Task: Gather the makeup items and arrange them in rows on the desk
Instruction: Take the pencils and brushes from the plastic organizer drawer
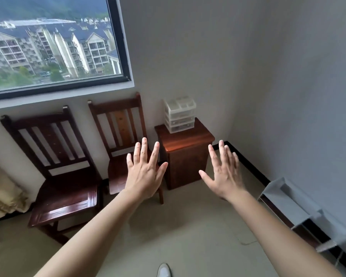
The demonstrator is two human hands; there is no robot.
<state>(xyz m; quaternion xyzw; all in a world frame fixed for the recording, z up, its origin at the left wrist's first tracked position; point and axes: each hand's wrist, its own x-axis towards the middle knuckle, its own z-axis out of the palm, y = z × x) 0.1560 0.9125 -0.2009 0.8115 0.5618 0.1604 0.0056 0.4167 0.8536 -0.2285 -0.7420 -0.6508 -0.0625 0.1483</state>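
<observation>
Head view, left hand: the left hand (144, 172) is held out at arm's length, back toward the camera, fingers straight and fanned; it has hold of nothing
Head view, right hand: the right hand (225, 174) is held out the same way, fingers straight and spread, thumb out, nothing in it; both hover in the air, touching nothing
Head view, makeup items: none plainly visible; a clear drawer organiser (180, 114) stands at the back of a small wooden cabinet (190, 136) in the corner; something dim shows in its lower drawers, too small to name; likely the store to gather from
Head view, desk: not in view
Head view, why so: bare, splayed hands read to me as a starting pose; gathering not yet begun; the organiser sits close to the wall, well beyond both hands, so it wants a step forward first
Head view, surroundings: two wooden chairs (58, 176) side by side under the window (48, 43); a grey rack (300, 206) along the right wall; a shoe (164, 270) at the bottom edge
</observation>
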